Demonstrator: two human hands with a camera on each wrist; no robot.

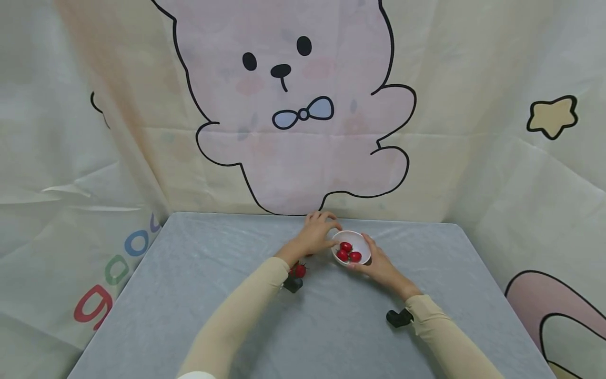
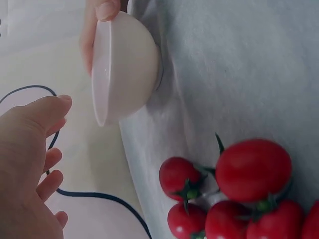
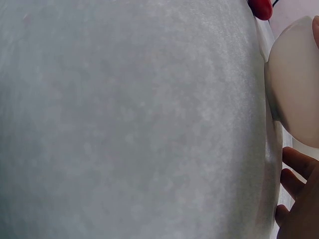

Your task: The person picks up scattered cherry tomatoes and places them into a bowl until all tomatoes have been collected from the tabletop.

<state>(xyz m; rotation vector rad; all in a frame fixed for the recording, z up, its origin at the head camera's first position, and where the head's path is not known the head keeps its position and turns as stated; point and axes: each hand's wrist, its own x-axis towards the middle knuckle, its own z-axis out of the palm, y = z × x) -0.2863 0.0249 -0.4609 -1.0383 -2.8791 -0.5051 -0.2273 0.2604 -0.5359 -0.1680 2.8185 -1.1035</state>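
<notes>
A small white bowl point(image 1: 362, 243) stands on the cloth-covered table near its back edge, with three red cherry tomatoes point(image 1: 355, 256) in it. My right hand point(image 1: 382, 269) holds the bowl by its right side, thumb at the front and fingers toward the back. Beside the left rim is my left hand point(image 1: 310, 237), its fingers spread and loosely bent. Nothing lies in the left palm point(image 2: 22, 164) in the left wrist view, where the bowl's outer wall point(image 2: 134, 64) also shows. More cherry tomatoes with green stems point(image 2: 254, 169) lie clustered below the left wrist, partly hidden by that forearm in the head view.
Grey-blue cloth point(image 1: 331, 331) covers the table. Behind it hangs a curtain point(image 1: 293, 173) with a cartoon bear, close to the back edge. Similar curtains stand at the left and right. A black wrist-camera mount point(image 1: 399, 318) sits under the right wrist.
</notes>
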